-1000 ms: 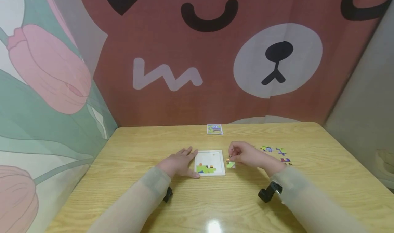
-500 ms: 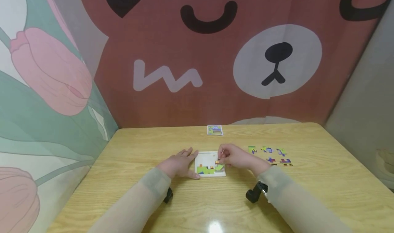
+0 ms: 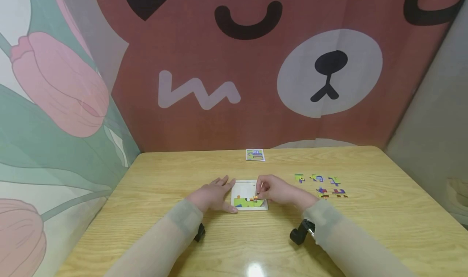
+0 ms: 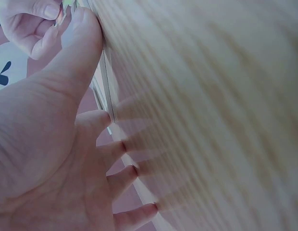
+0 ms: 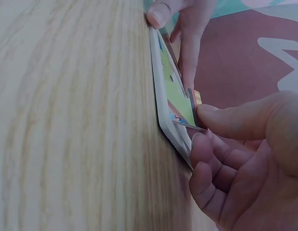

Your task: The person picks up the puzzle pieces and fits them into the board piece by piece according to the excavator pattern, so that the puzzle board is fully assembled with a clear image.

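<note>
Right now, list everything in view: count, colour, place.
White tray: 1, white, between the hands
Laid pieces: count unclear, mostly green, along tray's near side
Held piece: 1, green with orange, at tray's near right
Loose pieces: 5, multicoloured, table's right
Picture card: 1, green and purple, table's far edge
Table: 1, light wood, below
Bear backdrop: 1, reddish brown, behind
Tulip backdrop: 1, green and pink, left
Wrist devices: 2, black, at wrists
Sleeves: 2, beige, forearms
Left hand: 1, at tray's left edge
Right hand: 1, pinching held piece

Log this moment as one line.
left hand: touches white tray | right hand: pinches puzzle piece at tray's right part | loose pieces: on table, right of tray
</note>
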The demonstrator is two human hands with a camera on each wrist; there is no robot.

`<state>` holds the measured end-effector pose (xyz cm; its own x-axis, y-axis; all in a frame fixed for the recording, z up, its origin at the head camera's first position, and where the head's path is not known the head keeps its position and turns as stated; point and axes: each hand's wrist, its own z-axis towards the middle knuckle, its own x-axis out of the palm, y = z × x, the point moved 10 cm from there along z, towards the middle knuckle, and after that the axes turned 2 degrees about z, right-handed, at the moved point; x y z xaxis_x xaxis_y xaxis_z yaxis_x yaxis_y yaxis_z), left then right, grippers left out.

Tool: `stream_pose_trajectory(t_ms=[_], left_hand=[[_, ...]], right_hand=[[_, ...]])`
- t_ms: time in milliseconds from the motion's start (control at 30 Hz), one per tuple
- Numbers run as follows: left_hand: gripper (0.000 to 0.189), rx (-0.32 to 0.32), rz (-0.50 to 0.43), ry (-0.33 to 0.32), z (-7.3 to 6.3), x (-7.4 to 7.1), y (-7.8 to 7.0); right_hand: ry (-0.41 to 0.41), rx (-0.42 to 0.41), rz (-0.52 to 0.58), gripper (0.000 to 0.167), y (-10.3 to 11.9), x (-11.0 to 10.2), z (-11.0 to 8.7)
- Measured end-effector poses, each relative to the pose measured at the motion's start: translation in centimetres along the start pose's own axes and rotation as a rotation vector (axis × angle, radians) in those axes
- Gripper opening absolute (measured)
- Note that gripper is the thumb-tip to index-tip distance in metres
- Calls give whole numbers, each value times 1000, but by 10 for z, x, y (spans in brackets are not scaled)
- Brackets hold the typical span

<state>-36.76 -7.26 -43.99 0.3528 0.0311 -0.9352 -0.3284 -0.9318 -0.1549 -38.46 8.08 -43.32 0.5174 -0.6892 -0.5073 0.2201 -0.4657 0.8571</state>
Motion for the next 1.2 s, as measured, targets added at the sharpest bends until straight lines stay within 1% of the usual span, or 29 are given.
stream_pose_trajectory(t_ms=[67,233,333,500,600,833,1000,1200], left_hand=[[103,-1,3,-1,0,0,0],[103,0,7,-3,0,0,0],[104,3,6,-2,1,0,0],[104,6,6,-1,1,1,0],[104,6,7,-4,1,1,0],[104,7,-2,-6,-1,0,-1],[104,5,-11,-6,-1,0,-1],[104,-3,-12,-5,0,0,1]], right_hand=[[-5,11,-11,9,-1,0,0],[-35,25,-84,13,-1,0,1],[-51,15,-117,15,0,0,1],[-65,-9,-139,19,0,1,1],[-75,-8,-160,19,0,1,1],[-76,-23,-198,21,-1,3,2],[-81,-8,-204,23,-2,3,2],[-111,28,-253,24,-1,2,1]])
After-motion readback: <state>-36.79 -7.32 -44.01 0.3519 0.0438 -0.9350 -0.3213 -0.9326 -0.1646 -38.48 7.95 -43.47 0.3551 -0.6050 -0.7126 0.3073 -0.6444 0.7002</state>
